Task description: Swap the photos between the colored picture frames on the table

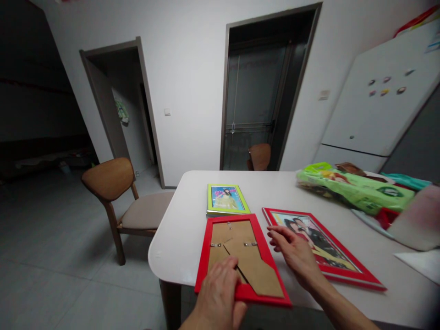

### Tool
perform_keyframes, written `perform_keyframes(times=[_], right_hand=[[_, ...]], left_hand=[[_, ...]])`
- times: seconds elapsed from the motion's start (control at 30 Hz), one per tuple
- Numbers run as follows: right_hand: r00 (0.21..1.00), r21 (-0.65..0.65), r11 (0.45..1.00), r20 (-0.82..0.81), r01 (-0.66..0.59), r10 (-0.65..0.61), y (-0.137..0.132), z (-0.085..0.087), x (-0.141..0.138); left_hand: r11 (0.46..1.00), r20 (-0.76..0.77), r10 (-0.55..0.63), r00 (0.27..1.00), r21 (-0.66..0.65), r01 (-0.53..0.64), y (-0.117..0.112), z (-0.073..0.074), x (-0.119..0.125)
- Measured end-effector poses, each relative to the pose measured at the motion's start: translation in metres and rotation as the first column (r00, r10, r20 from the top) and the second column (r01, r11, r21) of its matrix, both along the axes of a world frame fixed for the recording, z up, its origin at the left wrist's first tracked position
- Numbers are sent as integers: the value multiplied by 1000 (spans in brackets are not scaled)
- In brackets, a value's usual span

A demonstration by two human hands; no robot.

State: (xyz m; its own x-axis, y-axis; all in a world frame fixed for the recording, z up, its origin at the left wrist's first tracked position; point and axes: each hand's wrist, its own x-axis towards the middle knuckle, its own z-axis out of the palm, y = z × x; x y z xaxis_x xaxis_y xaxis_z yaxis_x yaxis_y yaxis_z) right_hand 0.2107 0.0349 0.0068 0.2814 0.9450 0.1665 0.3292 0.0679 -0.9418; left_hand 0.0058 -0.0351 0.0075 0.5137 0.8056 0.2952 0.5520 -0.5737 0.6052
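Note:
A red picture frame [268,256] lies face down near the table's front edge, its brown backing board [237,233] and metal clips showing. My left hand [220,286] grips its near side, fingers on the backing and thumb at the lower edge. To the right, my right hand [294,250] hovers with loosely bent fingers apart and nothing visible in them. Partly behind that hand is a larger red picture frame [347,250], face up with a photo of two people. Just beyond the face-down frame sits a smaller green picture frame [227,199] with a photo.
The white table [185,229] has rounded corners. Green plastic packaging [357,185] and other items crowd its right side, near a white sheet [421,263]. A wooden chair [113,183] stands at left, another chair [260,156] behind the table. A white fridge [371,110] is at right.

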Motion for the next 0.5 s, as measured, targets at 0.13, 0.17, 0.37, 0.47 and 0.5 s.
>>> perform_keyframes(times=[0.13,0.17,0.37,0.47,0.5], right_hand=[[958,-142,973,-249,-180,141,-19,-14,-30],[938,-177,958,-305,-226,165,-23,-16,-40],[896,-133,968,-422,-213,139,-27,-17,-65],[954,-71,977,-242,-202,179,-24,-19,-59],[966,-43,976,-156,-213,204,-25,-20,-58]], left_hand=[[980,510,187,840,-156,-124,-4,18,5],[967,621,233,748,-228,-113,-5,18,7],[910,832,367,415,-415,28,-2,1,8],[907,861,403,309,-422,-7,0,-7,5],[902,865,417,280,-431,-13,1,-9,4]])
